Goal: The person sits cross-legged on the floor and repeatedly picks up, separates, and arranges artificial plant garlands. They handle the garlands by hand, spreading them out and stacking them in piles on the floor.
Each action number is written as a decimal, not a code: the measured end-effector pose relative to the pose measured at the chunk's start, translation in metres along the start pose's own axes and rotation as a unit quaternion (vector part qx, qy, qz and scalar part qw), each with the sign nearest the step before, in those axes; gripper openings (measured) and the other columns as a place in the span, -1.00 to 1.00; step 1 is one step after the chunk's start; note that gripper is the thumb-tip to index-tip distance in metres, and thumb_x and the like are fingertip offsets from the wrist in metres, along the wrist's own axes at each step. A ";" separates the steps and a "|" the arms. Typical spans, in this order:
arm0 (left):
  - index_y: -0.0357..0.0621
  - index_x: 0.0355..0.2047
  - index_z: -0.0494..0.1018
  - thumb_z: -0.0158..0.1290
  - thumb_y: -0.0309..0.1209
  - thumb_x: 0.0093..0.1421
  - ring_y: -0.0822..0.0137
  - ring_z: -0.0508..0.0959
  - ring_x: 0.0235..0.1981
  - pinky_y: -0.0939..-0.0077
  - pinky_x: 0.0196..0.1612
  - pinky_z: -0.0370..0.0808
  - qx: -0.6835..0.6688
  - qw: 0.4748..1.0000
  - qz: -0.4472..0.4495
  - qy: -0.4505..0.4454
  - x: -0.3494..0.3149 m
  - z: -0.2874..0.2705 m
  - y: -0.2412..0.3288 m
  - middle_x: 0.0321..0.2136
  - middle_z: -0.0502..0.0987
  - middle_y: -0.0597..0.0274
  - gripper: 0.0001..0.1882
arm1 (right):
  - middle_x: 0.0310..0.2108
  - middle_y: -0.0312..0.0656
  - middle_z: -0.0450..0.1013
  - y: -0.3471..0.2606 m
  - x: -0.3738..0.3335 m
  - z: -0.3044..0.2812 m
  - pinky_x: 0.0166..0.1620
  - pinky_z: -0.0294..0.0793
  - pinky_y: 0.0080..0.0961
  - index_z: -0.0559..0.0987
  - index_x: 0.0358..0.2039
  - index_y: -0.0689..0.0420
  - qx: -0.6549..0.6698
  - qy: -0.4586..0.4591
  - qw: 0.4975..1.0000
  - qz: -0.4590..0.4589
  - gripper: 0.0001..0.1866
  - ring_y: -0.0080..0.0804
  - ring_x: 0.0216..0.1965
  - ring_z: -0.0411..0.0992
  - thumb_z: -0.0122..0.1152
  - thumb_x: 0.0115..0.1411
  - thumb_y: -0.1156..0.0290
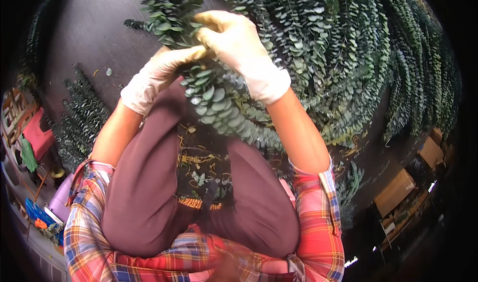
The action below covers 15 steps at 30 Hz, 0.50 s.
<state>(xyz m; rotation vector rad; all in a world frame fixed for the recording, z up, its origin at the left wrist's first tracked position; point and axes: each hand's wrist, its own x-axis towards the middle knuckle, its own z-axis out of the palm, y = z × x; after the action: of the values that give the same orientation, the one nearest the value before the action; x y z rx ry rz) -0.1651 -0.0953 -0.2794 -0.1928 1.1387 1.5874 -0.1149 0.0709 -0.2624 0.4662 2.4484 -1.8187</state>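
Both my hands wear thin whitish gloves, yellowed at the fingers. My left hand [162, 71] closes round leafy green eucalyptus stems [216, 100], its thumb stretched along them to the right. Just above and to the right, my right hand [234, 40] pinches the same stems with bent fingers, close to the left thumb's tip. Leaves spread upward past the hands, and a long leafy part curves down to the right under my right wrist. The gripped part of the stems is mostly hidden by the gloves.
A large heap of eucalyptus branches [323, 48] fills the upper right. More cut foliage [82, 115] lies at left. Loose trimmings [196, 160] litter the dark floor between my legs. Cardboard boxes [395, 191] stand at right; a red chair [39, 132] is at far left.
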 end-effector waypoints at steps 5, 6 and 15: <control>-0.29 0.10 0.28 0.16 -0.34 0.11 0.39 0.48 -0.24 0.50 -0.11 0.41 -0.110 0.985 0.026 -0.130 0.008 -0.033 -0.010 -0.32 0.53 0.30 -0.43 | -0.29 -0.20 0.55 0.011 -0.003 -0.032 -0.17 0.46 -0.65 0.56 -0.15 0.28 0.213 0.038 0.976 0.032 -0.71 -0.52 -0.33 0.51 0.17 0.11 0.45; -0.30 0.19 0.15 0.17 -0.34 0.10 0.36 0.48 -0.25 0.48 -0.12 0.42 -0.110 0.985 0.033 -0.127 0.007 -0.040 -0.012 -0.35 0.52 0.30 -0.30 | -0.26 -0.19 0.55 0.022 -0.010 -0.045 -0.18 0.46 -0.66 0.57 -0.13 0.25 0.204 0.081 0.975 0.030 -0.70 -0.54 -0.28 0.50 0.18 0.11 0.43; -0.26 0.10 0.30 0.16 -0.34 0.11 0.43 0.53 -0.29 0.52 -0.15 0.47 -0.106 0.989 0.049 -0.089 0.005 -0.049 -0.022 -0.25 0.56 0.26 -0.44 | -0.23 -0.25 0.54 0.062 -0.103 -0.080 -0.16 0.43 -0.66 0.54 -0.05 0.18 0.181 0.087 0.964 0.175 -0.66 -0.61 -0.28 0.47 0.11 0.22 0.29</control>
<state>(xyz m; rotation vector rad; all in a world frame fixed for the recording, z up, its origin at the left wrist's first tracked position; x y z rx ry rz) -0.1702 -0.1296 -0.3205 -0.1336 0.8535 1.7757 0.0105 0.1413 -0.2724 1.0470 1.9500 -2.1333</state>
